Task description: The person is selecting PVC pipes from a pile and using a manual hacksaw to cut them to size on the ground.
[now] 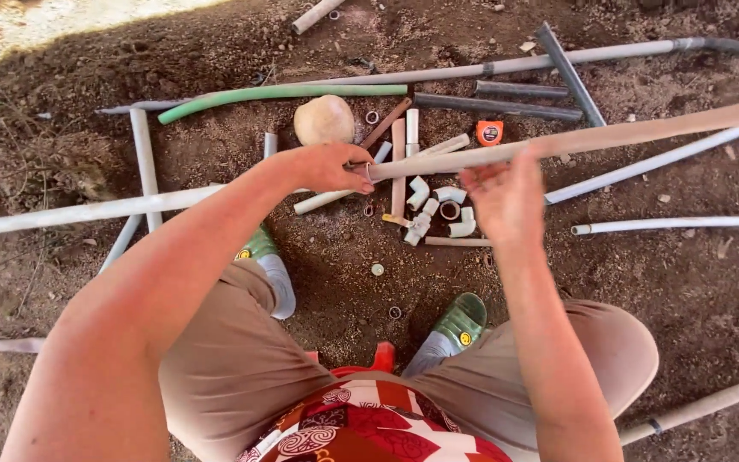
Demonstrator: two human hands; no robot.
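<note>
Two hands are at one long beige pipe [575, 139], which I hold level above the dirt floor [694, 291]. My left hand [327, 165] is closed around its near end; my right hand [506, 198] is open, fingers spread, just under the pipe without gripping. White elbow fittings [438, 210] lie loose below, none joined to this pipe. An orange tape measure [489, 133] sits farther off. Fitting work looks barely begun.
</note>
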